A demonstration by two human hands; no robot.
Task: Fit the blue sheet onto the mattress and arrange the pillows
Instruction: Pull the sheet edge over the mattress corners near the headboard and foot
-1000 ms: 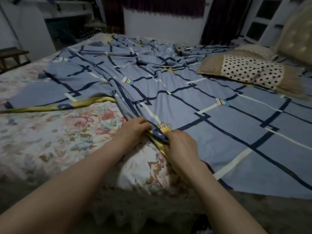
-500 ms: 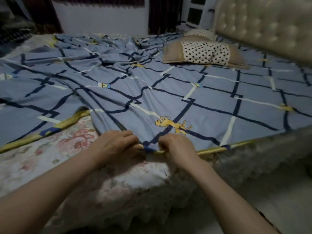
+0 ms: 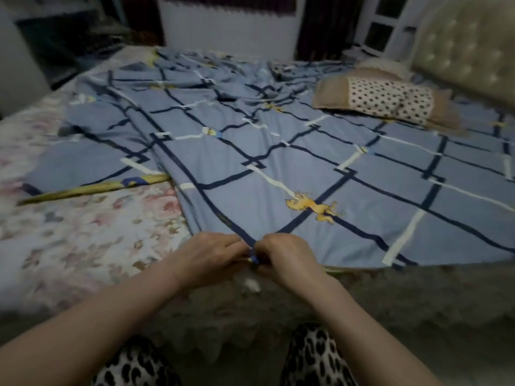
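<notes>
Since the earlier frame, both hands moved closer together; left hand [image 3: 211, 256] and right hand [image 3: 287, 257] fingers pinch the blue sheet [image 3: 278, 168] hem between them.

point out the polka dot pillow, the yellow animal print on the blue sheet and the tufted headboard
polka dot pillow [image 3: 390, 100], head view, dotted centre panel
yellow animal print [image 3: 312, 206], head view, its body
tufted cream headboard [image 3: 468, 59], head view, padded face

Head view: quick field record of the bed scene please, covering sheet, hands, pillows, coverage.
sheet: blue sheet, grid pattern, wrinkled, spread over most of the mattress
hands: left hand and right hand side by side, both pinching the sheet's near edge
coverage: floral mattress cover still bare on the left
pillows: polka-dot pillow on the sheet near the tufted headboard
</notes>
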